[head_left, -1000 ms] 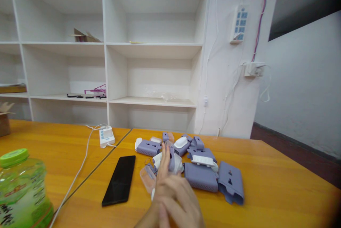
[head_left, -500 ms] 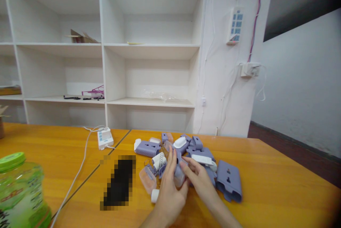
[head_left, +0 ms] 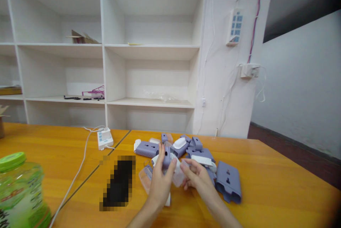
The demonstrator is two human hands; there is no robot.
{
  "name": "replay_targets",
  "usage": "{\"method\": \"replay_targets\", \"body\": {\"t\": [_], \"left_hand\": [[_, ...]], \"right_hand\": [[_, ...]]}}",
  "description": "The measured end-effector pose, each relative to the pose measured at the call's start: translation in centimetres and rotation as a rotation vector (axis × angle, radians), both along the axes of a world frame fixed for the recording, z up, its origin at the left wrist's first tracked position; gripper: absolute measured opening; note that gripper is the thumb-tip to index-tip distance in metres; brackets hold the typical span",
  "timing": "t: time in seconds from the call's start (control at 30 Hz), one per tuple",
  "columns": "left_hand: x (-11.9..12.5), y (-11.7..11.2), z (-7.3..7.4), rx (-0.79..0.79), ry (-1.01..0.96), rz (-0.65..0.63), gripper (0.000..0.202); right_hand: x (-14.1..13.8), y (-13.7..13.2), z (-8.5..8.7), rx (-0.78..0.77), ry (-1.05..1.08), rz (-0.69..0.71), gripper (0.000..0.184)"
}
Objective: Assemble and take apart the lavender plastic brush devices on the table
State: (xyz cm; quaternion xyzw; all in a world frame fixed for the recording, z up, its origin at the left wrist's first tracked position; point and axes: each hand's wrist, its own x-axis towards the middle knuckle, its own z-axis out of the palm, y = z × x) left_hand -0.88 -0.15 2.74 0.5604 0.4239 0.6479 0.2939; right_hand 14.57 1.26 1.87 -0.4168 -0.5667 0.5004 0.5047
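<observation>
White shelf unit (head_left: 103, 47) fills the back wall, most compartments bare; a few small items lie on the left-hand shelves, too far off to identify. In front of it runs the orange wooden bench (head_left: 266, 185), made of two tops with a seam between them.

Green bottle (head_left: 21, 192) with a green cap stands at the near left corner, well apart from the hands. A dark flat slab (head_left: 118, 182), blurred out, lies just left of the work area. A white power strip (head_left: 104, 138) sits further back, and its cable (head_left: 80, 171) trails toward the near edge, left of the slab.

Pile of purple plastic shells (head_left: 202, 153) lies mid-bench, some fitted with white inserts. One larger shell (head_left: 228, 182) lies at the right edge of the pile, just beside the right wrist.

Left hand (head_left: 160, 183) is raised in front of the pile and hides part of it. Its grip is clamped on a purple piece (head_left: 166, 155), which is held upright above the bench.

Right hand (head_left: 198, 178) faces it, fingertips pinched on a clear cover (head_left: 178, 176) that sits between the two hands and touches the purple piece.

A clear box (head_left: 145, 180) lies on the bench, partly behind the left hand. A small white part (head_left: 167, 199) shows under the left wrist.
</observation>
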Motion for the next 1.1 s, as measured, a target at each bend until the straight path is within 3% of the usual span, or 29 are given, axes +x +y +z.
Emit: {"method": "replay_targets", "body": {"t": [0.1,0.23,0.47,0.6,0.73,0.9,1.1], "left_hand": [[-1.6,0.9,0.7,-0.001,-0.046,0.073,0.063],[-2.7,1.3,1.4,0.038,-0.074,0.140,0.061],[-1.4,-0.1,1.8,0.056,-0.055,0.065,0.060],[-0.6,-1.1,2.2,0.085,0.026,0.038,0.049],[-0.2,-1.6,2.4,0.076,0.061,0.015,0.039],[-0.2,-1.4,1.9,0.076,0.084,-0.007,0.033],[-0.9,-0.6,1.1,0.157,0.144,-0.035,0.033]], "right_hand": [[-0.6,-0.7,0.3,0.096,-0.122,-0.034,0.051],[-1.2,-2.7,1.3,0.276,-0.356,-0.084,0.030],[-1.0,-4.1,2.9,0.446,-0.710,-0.194,0.008],[-0.8,-4.0,3.1,0.469,-0.813,-0.172,0.015],[-1.0,-4.1,2.7,0.467,-0.838,-0.146,0.020],[-0.4,-3.9,2.8,0.475,-0.719,-0.084,0.011],[0.5,-2.6,3.4,0.445,-0.510,-0.155,0.024]]}}
